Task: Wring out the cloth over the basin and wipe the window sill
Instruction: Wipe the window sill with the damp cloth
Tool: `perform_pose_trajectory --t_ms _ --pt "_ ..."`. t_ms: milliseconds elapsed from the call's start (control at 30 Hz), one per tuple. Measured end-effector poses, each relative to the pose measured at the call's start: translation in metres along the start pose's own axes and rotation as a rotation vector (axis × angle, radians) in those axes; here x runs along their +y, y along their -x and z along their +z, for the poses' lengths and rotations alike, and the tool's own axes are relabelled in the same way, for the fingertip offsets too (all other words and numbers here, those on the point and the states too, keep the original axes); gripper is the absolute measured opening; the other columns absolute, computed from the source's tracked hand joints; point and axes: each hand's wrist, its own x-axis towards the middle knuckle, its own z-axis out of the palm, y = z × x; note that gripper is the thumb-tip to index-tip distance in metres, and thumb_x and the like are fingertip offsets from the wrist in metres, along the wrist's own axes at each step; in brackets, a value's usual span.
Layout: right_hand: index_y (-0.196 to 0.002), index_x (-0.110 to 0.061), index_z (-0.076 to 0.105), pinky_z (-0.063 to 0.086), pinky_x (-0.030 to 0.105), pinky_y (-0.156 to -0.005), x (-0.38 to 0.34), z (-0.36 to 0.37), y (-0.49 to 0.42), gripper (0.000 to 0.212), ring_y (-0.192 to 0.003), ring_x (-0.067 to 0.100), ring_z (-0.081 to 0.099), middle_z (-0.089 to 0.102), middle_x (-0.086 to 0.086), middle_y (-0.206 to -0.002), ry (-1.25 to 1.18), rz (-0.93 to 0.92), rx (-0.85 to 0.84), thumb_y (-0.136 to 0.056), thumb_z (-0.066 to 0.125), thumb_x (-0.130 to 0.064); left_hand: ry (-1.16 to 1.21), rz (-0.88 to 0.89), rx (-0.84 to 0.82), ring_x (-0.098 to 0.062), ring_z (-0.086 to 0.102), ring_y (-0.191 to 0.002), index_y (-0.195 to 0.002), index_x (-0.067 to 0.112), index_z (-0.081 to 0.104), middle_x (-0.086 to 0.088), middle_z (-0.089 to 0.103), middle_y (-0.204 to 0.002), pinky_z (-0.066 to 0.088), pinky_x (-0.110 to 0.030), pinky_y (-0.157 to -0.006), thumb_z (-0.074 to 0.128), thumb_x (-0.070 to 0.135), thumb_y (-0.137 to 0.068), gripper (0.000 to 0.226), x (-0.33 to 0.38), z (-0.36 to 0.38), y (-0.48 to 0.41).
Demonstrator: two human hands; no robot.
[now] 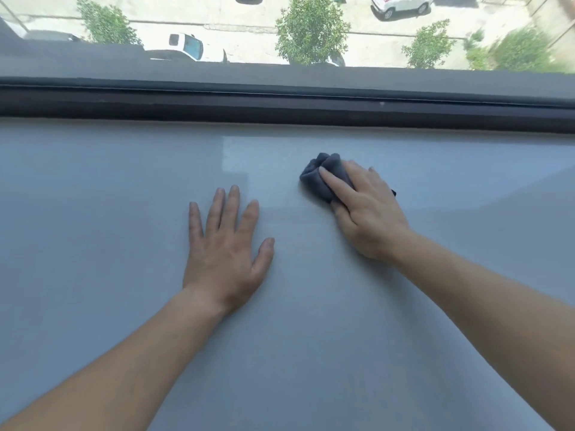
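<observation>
A wide, pale grey window sill (109, 213) fills most of the view. A dark grey cloth (320, 174), bunched up, lies on the sill right of centre. My right hand (367, 213) presses down on the cloth, fingers over it, so most of the cloth is hidden under the palm. My left hand (225, 244) rests flat on the bare sill to the left of the cloth, fingers spread, holding nothing. No basin is in view.
A dark window frame rail (280, 104) runs along the far edge of the sill. Beyond the glass, far below, are a street, trees (311, 29) and parked white cars (401, 4).
</observation>
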Motion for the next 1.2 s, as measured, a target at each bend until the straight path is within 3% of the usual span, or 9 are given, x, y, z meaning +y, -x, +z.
perform_pose_trajectory --t_ms 67,200,400,567,667,800,933,1000,1200 --pt "-0.15 -0.032 0.036 0.02 0.048 -0.117 0.02 -0.005 -0.008 0.054 -0.134 0.03 0.034 0.038 0.005 -0.15 0.007 0.004 0.016 -0.096 0.036 -0.031 0.064 0.021 0.022 -0.022 0.002 -0.153 -0.151 0.018 0.034 -0.01 0.015 -0.165 -0.003 -0.058 -0.12 0.021 0.057 -0.093 0.071 0.002 -0.003 0.004" --pt "-0.151 -0.03 0.036 0.026 0.051 -0.113 0.017 -0.004 -0.02 0.057 -0.13 0.032 0.038 0.041 0.009 -0.146 -0.02 0.266 0.11 -0.094 0.036 -0.031 0.167 -0.001 0.085 -0.019 0.006 -0.153 -0.147 0.018 0.04 -0.008 0.02 -0.164 -0.004 -0.053 -0.122 0.024 0.053 -0.094 0.066 0.025 -0.006 0.034" --pt "-0.152 -0.037 0.028 0.012 0.047 -0.122 -0.007 -0.002 0.068 0.056 -0.148 0.026 0.021 0.026 0.002 -0.16 -0.016 -0.202 -0.117 -0.097 0.035 -0.036 0.024 -0.003 -0.004 -0.021 -0.004 -0.153 -0.156 0.018 0.024 -0.009 0.005 -0.166 -0.002 -0.057 -0.12 0.023 0.055 -0.094 0.073 0.041 0.017 0.066" --pt "-0.154 -0.036 0.025 0.008 0.046 -0.122 0.005 -0.007 0.054 0.055 -0.145 0.029 0.021 0.024 0.005 -0.159 -0.058 0.209 0.033 -0.101 0.037 -0.029 -0.007 -0.025 -0.007 -0.018 -0.009 -0.153 -0.157 0.02 0.018 -0.007 0.001 -0.167 -0.003 -0.055 -0.121 0.02 0.056 -0.093 0.074 0.04 0.016 0.064" --pt "-0.154 -0.036 0.025 0.002 0.043 -0.123 -0.026 0.004 0.11 0.056 -0.15 0.026 0.013 0.019 0.004 -0.163 -0.066 0.0 -0.018 -0.1 0.04 -0.033 -0.011 -0.024 -0.01 -0.019 -0.005 -0.153 -0.157 0.019 0.02 -0.008 0.004 -0.167 -0.003 -0.055 -0.121 0.021 0.055 -0.093 0.073 0.039 0.016 0.063" --pt "-0.151 -0.037 0.033 0.005 0.042 -0.123 -0.017 -0.001 0.15 0.063 -0.149 0.026 0.022 0.029 0.005 -0.16 -0.047 -0.257 -0.147 -0.091 0.049 -0.026 -0.006 -0.036 -0.022 -0.019 -0.006 -0.153 -0.157 0.019 0.02 -0.008 0.004 -0.167 -0.005 -0.054 -0.121 0.019 0.05 -0.093 0.071 0.037 0.014 0.062" --pt "-0.153 -0.037 0.028 -0.001 0.041 -0.123 -0.006 -0.002 0.117 0.056 -0.151 0.025 0.014 0.02 0.003 -0.162 -0.09 0.09 -0.015 -0.099 0.041 -0.026 0.004 -0.041 -0.037 -0.017 -0.009 -0.153 -0.157 0.021 0.015 -0.005 -0.001 -0.167 -0.008 -0.052 -0.121 0.014 0.05 -0.092 0.071 0.035 0.013 0.06" --pt "-0.153 -0.035 0.03 0.002 0.043 -0.123 -0.027 0.004 0.129 0.056 -0.15 0.027 0.015 0.022 0.005 -0.162 -0.106 0.152 0.039 -0.099 0.042 -0.025 0.007 -0.048 -0.034 -0.017 -0.008 -0.153 -0.157 0.021 0.015 -0.006 -0.001 -0.167 -0.009 -0.052 -0.121 0.015 0.05 -0.092 0.071 0.034 0.012 0.06" --pt "-0.148 -0.032 0.041 0.013 0.046 -0.122 -0.058 0.013 0.232 0.064 -0.146 0.029 0.028 0.034 0.007 -0.157 -0.093 -0.224 -0.098 -0.087 0.055 -0.018 0.066 -0.023 0.004 -0.019 0.0 -0.153 -0.153 0.025 0.027 -0.009 0.008 -0.166 -0.01 -0.056 -0.119 0.02 0.041 -0.093 0.063 0.04 0.017 0.065"
